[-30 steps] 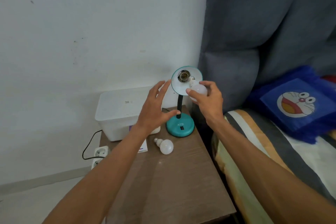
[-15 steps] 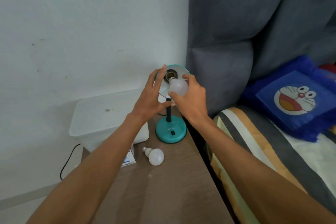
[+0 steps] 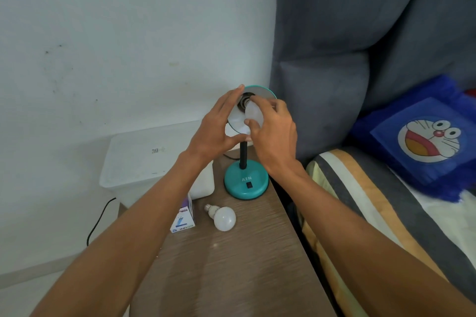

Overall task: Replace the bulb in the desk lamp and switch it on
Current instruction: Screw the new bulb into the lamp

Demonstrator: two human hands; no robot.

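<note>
Right hand (image 3: 274, 134) has its fingers wrapped round the frosted white bulb (image 3: 253, 117), its base right at the socket inside the teal desk lamp's round shade (image 3: 268, 94). Left hand (image 3: 216, 131), fingers spread, braces the shade's edge. A second white bulb (image 3: 223, 217) lies on the brown wooden table (image 3: 231, 265), beside a small bulb box (image 3: 183, 219).

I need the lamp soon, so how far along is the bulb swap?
Done: one bulb lies loose on the table beside a small box, seemingly the old one. In hand: the right hand holds another bulb with its base at the socket, while the left hand steadies the shade. Left: seating it fully and pressing the switch on the teal base; no light shows.
</note>
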